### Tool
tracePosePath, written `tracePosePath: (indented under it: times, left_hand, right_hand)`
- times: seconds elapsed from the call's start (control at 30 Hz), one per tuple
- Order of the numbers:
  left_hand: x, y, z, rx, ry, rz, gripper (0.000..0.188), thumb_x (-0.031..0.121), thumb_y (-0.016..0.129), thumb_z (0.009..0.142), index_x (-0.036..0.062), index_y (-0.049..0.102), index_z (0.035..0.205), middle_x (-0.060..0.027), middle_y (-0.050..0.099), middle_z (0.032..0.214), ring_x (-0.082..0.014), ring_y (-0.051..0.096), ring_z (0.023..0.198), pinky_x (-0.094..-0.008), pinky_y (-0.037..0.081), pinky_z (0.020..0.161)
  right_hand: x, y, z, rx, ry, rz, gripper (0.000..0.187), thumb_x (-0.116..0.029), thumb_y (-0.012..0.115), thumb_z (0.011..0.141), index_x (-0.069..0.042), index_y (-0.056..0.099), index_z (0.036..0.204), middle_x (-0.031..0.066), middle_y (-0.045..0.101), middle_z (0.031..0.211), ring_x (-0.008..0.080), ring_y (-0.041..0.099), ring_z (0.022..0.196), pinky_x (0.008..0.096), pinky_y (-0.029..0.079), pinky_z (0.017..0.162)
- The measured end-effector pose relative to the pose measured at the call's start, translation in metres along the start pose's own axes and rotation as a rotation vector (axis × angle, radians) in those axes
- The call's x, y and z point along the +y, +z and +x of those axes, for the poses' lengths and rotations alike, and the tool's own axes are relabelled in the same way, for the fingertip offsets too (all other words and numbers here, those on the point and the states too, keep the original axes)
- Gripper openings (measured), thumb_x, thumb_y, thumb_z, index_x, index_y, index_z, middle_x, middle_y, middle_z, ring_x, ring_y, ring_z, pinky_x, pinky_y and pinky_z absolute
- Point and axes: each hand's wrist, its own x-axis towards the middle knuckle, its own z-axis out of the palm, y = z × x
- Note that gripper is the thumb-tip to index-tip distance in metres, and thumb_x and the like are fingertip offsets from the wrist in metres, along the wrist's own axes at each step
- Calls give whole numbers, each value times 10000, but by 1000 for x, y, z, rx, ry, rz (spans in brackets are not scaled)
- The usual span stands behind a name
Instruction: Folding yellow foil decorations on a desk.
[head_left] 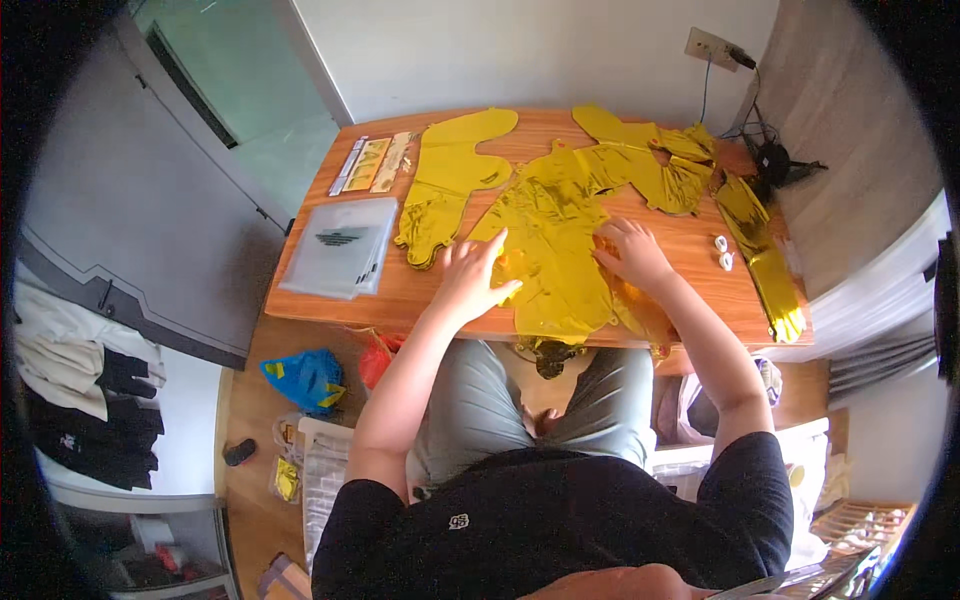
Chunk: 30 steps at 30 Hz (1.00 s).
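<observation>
The black shirt (590,510) bears a white emblem (458,521); right hand (637,255) touches gold foil (560,275).

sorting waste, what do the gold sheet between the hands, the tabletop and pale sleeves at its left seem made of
Gold sheet: probably metallized plastic film, glossy, judging by crinkles and glints. Tabletop: wood or wood-look laminate, satin, with brown grain. Pale sleeves: likely translucent plastic, since they look filmy and hazy.

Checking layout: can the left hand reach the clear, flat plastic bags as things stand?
Likely yes: between the left hand and the clear, flat plastic bags lie only a flat gold foil piece and bare brown wooden tabletop; nothing upright blocks.
</observation>
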Motion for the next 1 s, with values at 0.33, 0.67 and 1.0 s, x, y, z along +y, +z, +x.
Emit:
tracePosePath:
  times: [0.33, 0.67, 1.0]
  left_hand:
    - [-30, -1, -21, 152, 183, -98, 493, 277, 768, 903, 215, 642, 1375, -41, 692, 1213, -264, 598, 1189, -531, 314, 1121]
    - [-11, -1, -21, 318, 88, 99, 646, 410, 729, 935, 156, 520, 1492, -111, 631, 1366, -305, 558, 1285, -536, 292, 1147]
    - [-18, 3, -14, 69, 40, -53, 663, 342, 749, 928, 170, 493, 1515, -105, 660, 1320, -289, 570, 1294, -633, 213, 1199]
  right_hand:
    - [-1, -4, -1, -74, 59, 27, 328, -313, 732, 915, -103, 715, 1166, 106, 639, 1266, 329, 580, 1239, 468, 440, 1055]
    - [-5, -10, -5, -50, -54, -7, 446, -443, 783, 813, -155, 742, 1151, 123, 666, 1228, 351, 617, 1187, 494, 461, 1027]
    - [-17, -17, -9, -95, -20, -1, 576, -529, 825, 748, -180, 772, 1202, 153, 644, 1331, 350, 606, 1248, 480, 450, 1085]
